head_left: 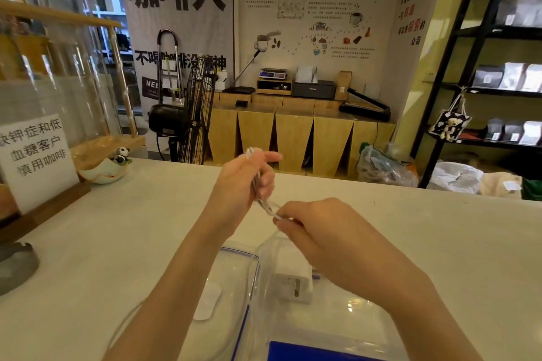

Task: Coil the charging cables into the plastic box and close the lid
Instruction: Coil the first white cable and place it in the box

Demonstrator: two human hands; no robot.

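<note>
My left hand [245,179] is raised above the white counter, shut around a bundle of loops of a white charging cable [265,204]. My right hand [315,227] pinches the same cable just below and to the right. A loose strand hangs from it down toward the clear plastic box [346,319]. Inside the box lies a white plug charger [294,284]. The clear lid with a blue rim [234,269] lies flat on the counter left of the box, partly under my left forearm. A blue label [308,352] shows at the box's near edge.
A white sign in a wooden stand [35,155] and a small panda dish [105,170] sit at the counter's far left. A dark grey ashtray [14,267] is at the left edge. A thin cable loop [126,322] lies on the counter near left.
</note>
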